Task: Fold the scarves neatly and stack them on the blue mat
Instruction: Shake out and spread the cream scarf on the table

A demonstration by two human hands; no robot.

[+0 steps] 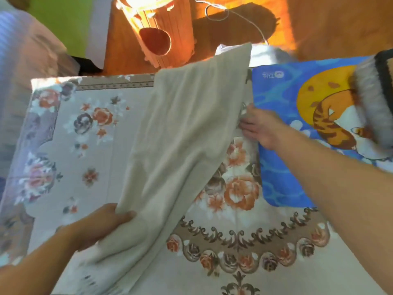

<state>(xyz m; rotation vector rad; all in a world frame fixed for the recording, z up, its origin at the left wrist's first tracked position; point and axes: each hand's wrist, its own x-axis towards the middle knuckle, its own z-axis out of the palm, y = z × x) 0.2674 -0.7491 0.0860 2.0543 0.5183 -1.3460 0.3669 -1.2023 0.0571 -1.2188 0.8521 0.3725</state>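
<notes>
A long beige scarf [180, 135] lies diagonally across the flowered tablecloth [89, 128], from the far edge down to the near left. My left hand [100, 224] grips its near end, thumb on top of the cloth. My right hand [259, 126] pinches the scarf's right edge about halfway along, beside the blue mat [278, 103]. The blue mat, printed with a cat on a yellow moon, lies at the right of the table. A folded grey and black scarf [376, 99] rests on the mat's far right side.
A wooden slatted stool [161, 33] stands on the floor beyond the table's far edge, with a white cord [223, 15] near it. White cloth [263, 54] shows at the far edge behind the mat. A person's sleeve [23, 60] is at the left.
</notes>
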